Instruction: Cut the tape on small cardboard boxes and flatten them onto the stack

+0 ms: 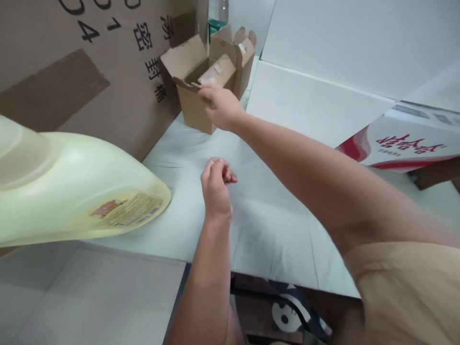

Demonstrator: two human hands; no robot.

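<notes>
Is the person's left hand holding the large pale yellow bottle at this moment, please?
No, the left hand is curled shut over the white surface, apart from the pale yellow bottle lying to its left.

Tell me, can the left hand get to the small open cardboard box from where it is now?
Probably yes. The left hand hovers loosely curled above the white table cover, and nothing lies between it and the small box. The right hand already grips the box's front edge, so only the left side stays free.
</notes>
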